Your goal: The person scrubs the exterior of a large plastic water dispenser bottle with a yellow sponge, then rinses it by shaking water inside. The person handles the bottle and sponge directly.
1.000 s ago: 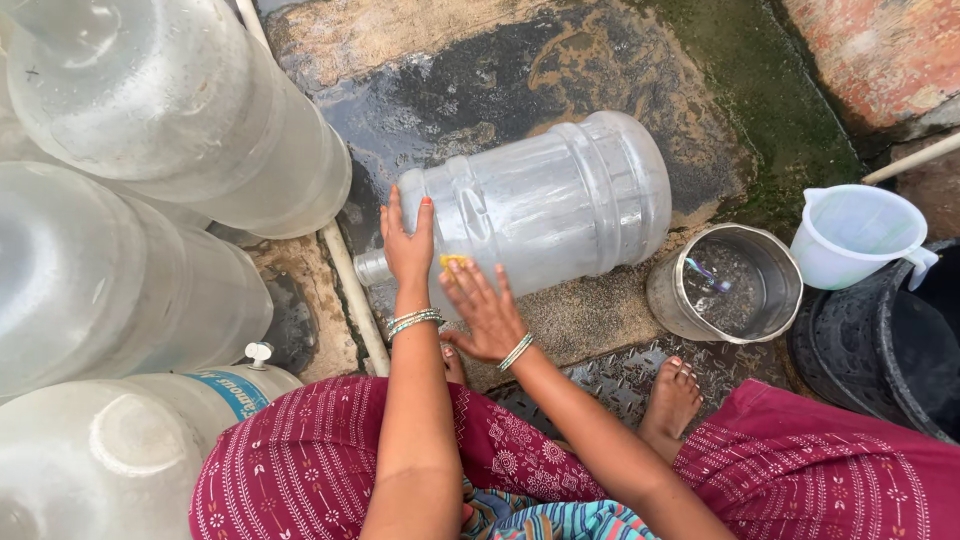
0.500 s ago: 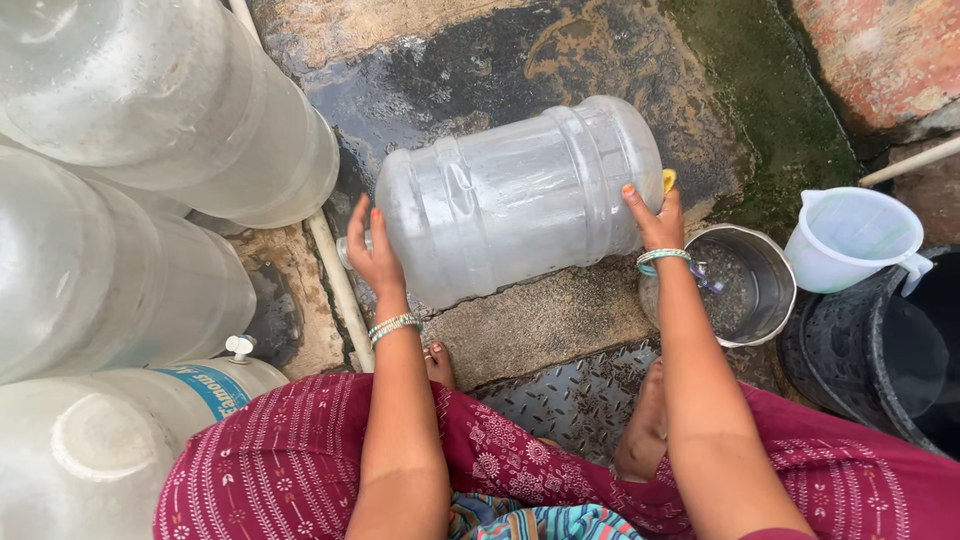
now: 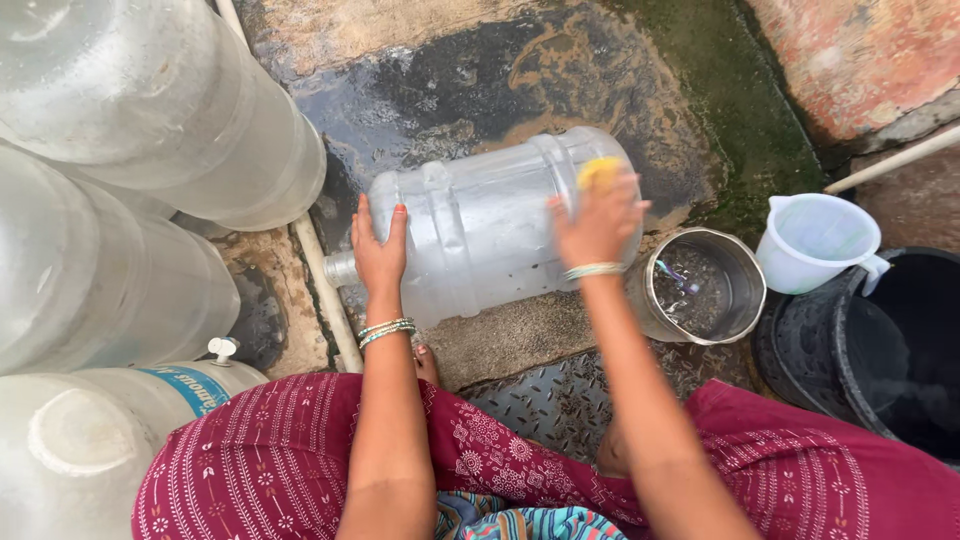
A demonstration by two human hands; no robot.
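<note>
A large clear plastic water jug [image 3: 480, 225] lies on its side on the wet stone floor, its neck pointing left. My left hand [image 3: 380, 248] rests flat on the jug's shoulder near the neck, steadying it. My right hand [image 3: 597, 222] presses a yellow sponge [image 3: 600, 172] against the jug's side near its base end; the hand is blurred. Bangles are on both wrists.
Several more large clear jugs [image 3: 130, 200] are stacked at the left. A steel pot [image 3: 700, 287] with water, a white plastic mug [image 3: 822, 240] and a black bucket [image 3: 880, 350] stand at the right. A white pipe [image 3: 325, 290] runs along the floor. My maroon-clad knees fill the bottom.
My right hand moved from the jug's middle to its base end, then up and left over its side with the yellow sponge. My left hand stays near the neck.
</note>
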